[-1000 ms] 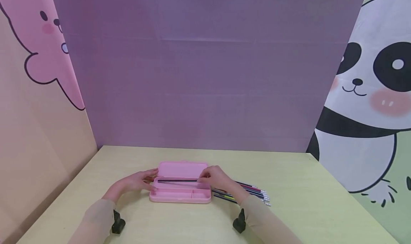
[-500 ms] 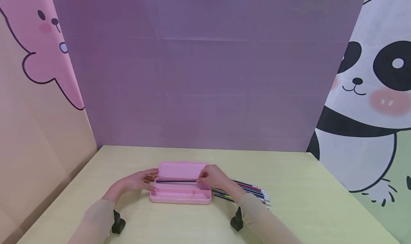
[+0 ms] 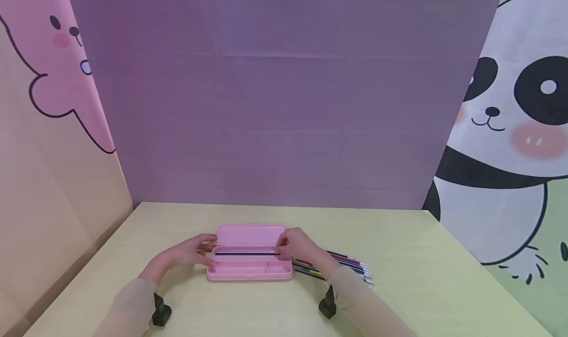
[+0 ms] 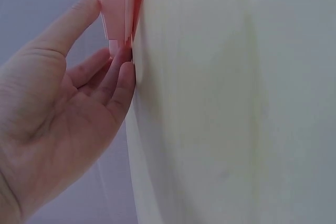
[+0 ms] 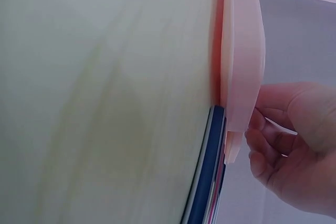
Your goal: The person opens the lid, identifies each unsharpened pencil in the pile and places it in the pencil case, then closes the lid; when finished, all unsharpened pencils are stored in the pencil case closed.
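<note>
A pink pencil case (image 3: pixel 237 271) lies on the table with its lid (image 3: pixel 250 235) tipped back. My left hand (image 3: pixel 188 252) grips the case's left end, thumb at the front part and fingers toward the hinge side. In the left wrist view the thumb and fingertips meet the pink plastic (image 4: pixel 116 6). A dark pencil (image 3: pixel 244 253) stretches along the rear compartment. Its right end is hidden by my right hand (image 3: pixel 298 245), which pinches it over the case's right side. From the right wrist, the case wall (image 5: pixel 247 51) covers the pencil, and curled fingers (image 5: pixel 262 140) show behind.
Several pencils (image 3: pixel 355 265) with pale ends lie in a bunch right of the case, partly under my right forearm. A small divider (image 3: pixel 266 267) splits the case's front compartment. A purple panel (image 3: pixel 284 105) stands behind the pale wooden table (image 3: pixel 213 307).
The dark pencil has shifted slightly toward the front within the rear compartment. My right hand has barely moved, and my left hand keeps its place on the case.
</note>
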Demonstrator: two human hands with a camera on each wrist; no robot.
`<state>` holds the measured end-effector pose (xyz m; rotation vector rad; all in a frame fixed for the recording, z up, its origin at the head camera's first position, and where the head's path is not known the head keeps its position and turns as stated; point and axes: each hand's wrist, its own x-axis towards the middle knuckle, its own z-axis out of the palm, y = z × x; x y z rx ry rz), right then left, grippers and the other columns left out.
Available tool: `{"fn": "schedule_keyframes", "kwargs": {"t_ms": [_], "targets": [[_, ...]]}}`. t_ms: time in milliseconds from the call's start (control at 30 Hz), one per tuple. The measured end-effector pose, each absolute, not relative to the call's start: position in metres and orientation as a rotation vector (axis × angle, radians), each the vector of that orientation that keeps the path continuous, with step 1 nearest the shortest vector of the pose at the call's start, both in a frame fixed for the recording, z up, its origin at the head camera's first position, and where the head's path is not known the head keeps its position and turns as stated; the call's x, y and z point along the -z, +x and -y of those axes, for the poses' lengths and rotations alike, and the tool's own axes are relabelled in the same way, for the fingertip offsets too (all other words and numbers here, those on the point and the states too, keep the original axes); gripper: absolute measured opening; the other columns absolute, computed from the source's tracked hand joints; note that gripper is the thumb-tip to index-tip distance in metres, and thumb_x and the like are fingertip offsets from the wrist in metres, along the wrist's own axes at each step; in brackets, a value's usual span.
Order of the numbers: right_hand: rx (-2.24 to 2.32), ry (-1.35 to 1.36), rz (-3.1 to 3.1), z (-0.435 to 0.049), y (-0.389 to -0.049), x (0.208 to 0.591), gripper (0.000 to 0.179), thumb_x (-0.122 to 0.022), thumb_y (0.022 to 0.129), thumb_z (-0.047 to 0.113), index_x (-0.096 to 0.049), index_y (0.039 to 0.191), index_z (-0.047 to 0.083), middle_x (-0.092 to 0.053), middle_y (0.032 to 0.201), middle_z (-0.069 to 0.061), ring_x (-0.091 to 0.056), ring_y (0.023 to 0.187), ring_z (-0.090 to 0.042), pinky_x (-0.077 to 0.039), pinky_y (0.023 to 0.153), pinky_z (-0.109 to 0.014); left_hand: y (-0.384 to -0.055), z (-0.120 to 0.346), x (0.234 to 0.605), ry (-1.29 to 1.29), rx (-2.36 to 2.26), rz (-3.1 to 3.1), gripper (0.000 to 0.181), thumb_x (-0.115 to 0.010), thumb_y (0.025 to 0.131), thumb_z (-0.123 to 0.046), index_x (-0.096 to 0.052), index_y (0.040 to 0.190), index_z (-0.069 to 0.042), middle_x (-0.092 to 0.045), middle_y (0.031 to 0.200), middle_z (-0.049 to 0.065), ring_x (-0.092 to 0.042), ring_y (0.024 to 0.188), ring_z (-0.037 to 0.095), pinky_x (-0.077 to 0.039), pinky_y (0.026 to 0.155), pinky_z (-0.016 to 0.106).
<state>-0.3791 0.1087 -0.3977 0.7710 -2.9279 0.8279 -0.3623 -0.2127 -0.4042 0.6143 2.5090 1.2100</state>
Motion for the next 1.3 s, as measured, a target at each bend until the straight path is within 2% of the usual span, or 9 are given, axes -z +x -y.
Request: {"fn": "schedule_keyframes", "kwargs": {"t_ms": [233,467,767,1033,1300], "targets": [[-0.830,0.770,2.938,-0.109,-0.380,0.397,0.004,-0.071,0.082,0.010,-0.073,0.082,0.007,-0.067,0.076,0.000,-0.052,0.070,-0.010,-0.050,0.065,-0.022,-0.361,0.218,0.403,0.640,-1.192,-2.474,0.084,-0.073,0.082,-0.024,-0.024,0.146,0.002,-0.034,0.146,0.025,-0.039,0.130,0.042,-0.034,0.107,0.054],[-0.843,0.790,2.926,-0.111,-0.380,0.400,0.005,-0.071,0.082,0.010,-0.072,0.082,0.004,-0.067,0.076,-0.001,-0.052,0.070,-0.010,-0.050,0.064,-0.022,-0.360,0.219,0.404,0.698,-1.213,-2.426,0.089,-0.071,0.084,-0.023,-0.014,0.147,0.005,-0.028,0.148,0.028,-0.035,0.132,0.044,-0.030,0.109,0.055],[-0.883,0.841,2.928,-0.117,-0.375,0.393,0.007,-0.070,0.083,0.007,-0.072,0.088,0.004,-0.067,0.082,-0.003,-0.055,0.074,-0.011,-0.051,0.067,-0.023,-0.359,0.220,0.402,0.688,-1.221,-2.403,0.085,-0.068,0.086,-0.023,-0.016,0.148,0.003,-0.026,0.149,0.027,-0.031,0.134,0.046,-0.028,0.109,0.057],[-0.887,0.952,2.878,-0.129,-0.374,0.391,0.012,-0.069,0.085,0.013,-0.071,0.095,0.007,-0.066,0.088,-0.001,-0.056,0.077,-0.010,-0.051,0.070,-0.021,-0.361,0.216,0.405,0.695,-1.201,-2.456,0.084,-0.071,0.083,-0.017,-0.020,0.147,0.003,-0.029,0.148,0.027,-0.034,0.132,0.044,-0.030,0.109,0.055],[-0.897,1.001,2.793,-0.144,-0.369,0.381,0.018,-0.068,0.086,0.015,-0.069,0.101,0.004,-0.067,0.092,-0.003,-0.060,0.082,-0.013,-0.053,0.074,-0.019,-0.359,0.216,0.404,0.683,-1.187,-2.477,0.083,-0.071,0.083,-0.019,-0.022,0.147,0.002,-0.030,0.148,0.026,-0.035,0.131,0.044,-0.031,0.108,0.056]]}}
